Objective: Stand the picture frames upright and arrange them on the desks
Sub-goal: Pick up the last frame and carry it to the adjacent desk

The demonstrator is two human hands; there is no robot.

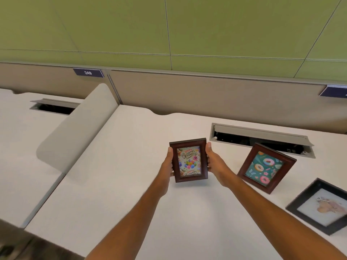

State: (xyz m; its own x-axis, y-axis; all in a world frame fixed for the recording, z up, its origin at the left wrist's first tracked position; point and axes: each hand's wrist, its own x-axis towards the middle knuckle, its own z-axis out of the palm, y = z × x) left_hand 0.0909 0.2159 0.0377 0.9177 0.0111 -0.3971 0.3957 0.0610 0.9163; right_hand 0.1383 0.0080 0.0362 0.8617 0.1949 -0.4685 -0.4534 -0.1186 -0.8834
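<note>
A dark brown birthday frame (188, 160) with a balloon picture is held upright over the middle of the white desk (120, 184). My left hand (167, 164) grips its left edge and my right hand (214, 162) grips its right edge. To the right, a brown donut frame (266, 167) stands tilted on the desk, leaning back. Further right, a black frame (321, 206) with a map picture lies flat near the desk's right side.
A grey cable hatch (262, 139) is open behind the donut frame. A curved white divider (78, 126) separates this desk from the left desk (16, 139), which has its own hatch (54, 106). A beige partition and green wall close the back.
</note>
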